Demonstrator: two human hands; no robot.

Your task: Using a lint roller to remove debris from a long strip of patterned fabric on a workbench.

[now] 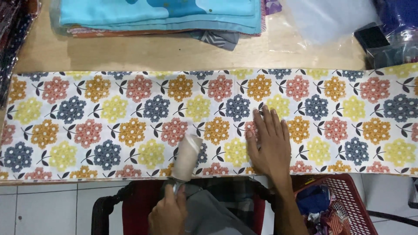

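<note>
Floral cloth (130, 126) lies flat under open right hand (270, 143); left hand (167, 215) grips a roller (187, 159).

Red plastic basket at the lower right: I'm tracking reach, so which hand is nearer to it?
Right. The right hand lies flat on the flowered fabric strip, just up-left of the red plastic basket; the left hand, holding a beige roll, is farther left.

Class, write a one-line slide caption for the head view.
Right hand flat on floral fabric; left hand holds a beige roll.
</note>
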